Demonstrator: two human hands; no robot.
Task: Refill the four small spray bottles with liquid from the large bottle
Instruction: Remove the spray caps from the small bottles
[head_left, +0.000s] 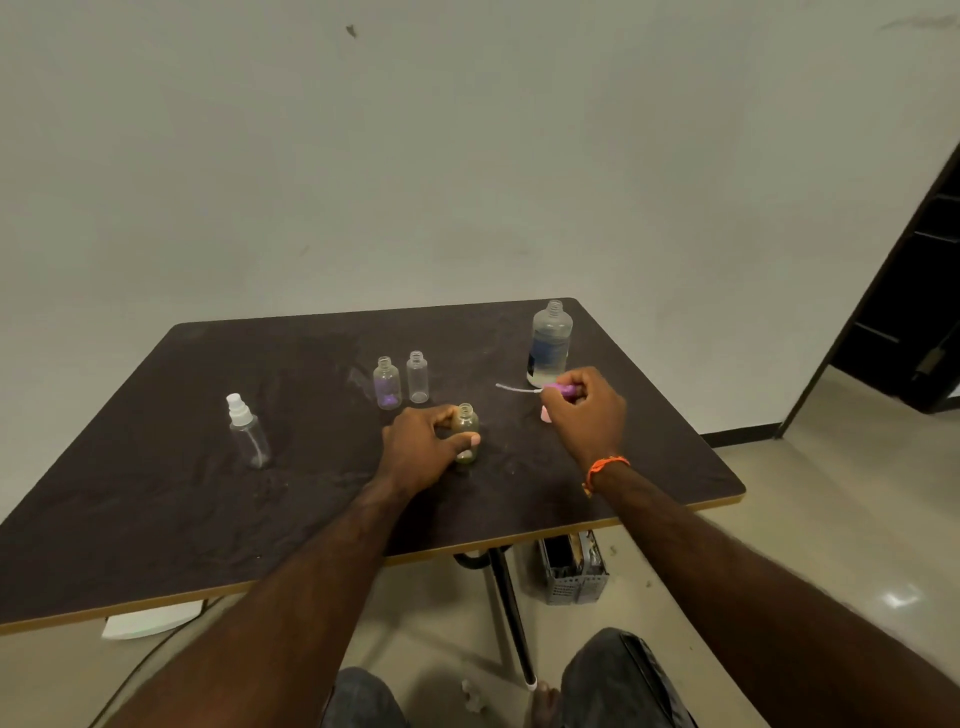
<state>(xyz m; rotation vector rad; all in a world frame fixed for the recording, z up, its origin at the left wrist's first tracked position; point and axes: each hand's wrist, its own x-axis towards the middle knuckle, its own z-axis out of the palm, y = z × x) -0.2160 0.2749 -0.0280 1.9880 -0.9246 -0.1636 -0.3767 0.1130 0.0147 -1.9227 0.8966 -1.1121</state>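
Note:
My left hand (423, 447) grips a small greenish bottle (465, 423), uncapped and upright on the dark table (156, 499). Just right of it, my right hand (589, 415) pinches a purple spray cap (565, 391) whose white dip tube (517, 388) points left. A pink cap (545, 414) lies partly hidden by that hand. Two more open small bottles stand behind: a purple-tinted one (387, 384) and a clear one (417, 378). A clear small bottle with a white spray cap (248, 431) stands at the left. The large open bottle (550, 338) stands at the back right, holding a little clear liquid.
A pale wall rises right behind the table's far edge. Under the table's near right side, a grey perforated crate (574, 571) sits on the floor beside the black table leg (511, 618). A dark doorway (914, 291) opens at the right.

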